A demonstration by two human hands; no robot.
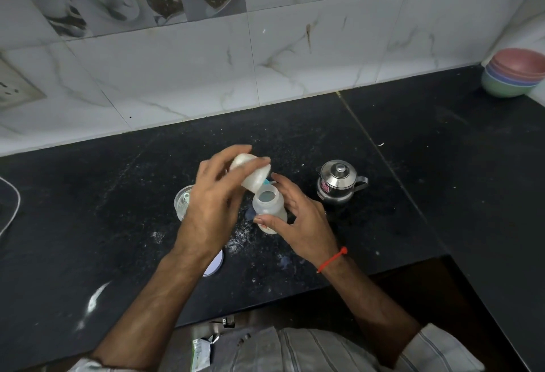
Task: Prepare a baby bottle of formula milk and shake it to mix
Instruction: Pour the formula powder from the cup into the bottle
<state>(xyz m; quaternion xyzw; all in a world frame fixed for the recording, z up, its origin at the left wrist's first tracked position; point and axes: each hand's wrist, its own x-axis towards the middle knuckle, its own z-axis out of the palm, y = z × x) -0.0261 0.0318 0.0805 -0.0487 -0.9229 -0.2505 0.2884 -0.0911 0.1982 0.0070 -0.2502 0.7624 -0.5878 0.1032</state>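
Left hand point(215, 203): you grip the translucent domed cap point(250, 172).
Right hand point(298, 218): you clasp the small clear plastic bottle point(269, 209) mid-body; light, slippery.

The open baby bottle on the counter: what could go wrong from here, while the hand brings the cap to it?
1. The baby bottle stands open with liquid inside, and the right hand only steadies it; a knock could tip it.
2. The left hand holds the cap tilted, so it may seat crooked and leak when shaken.
3. White powder already lies spilled on the black counter; it could stick to the bottle.
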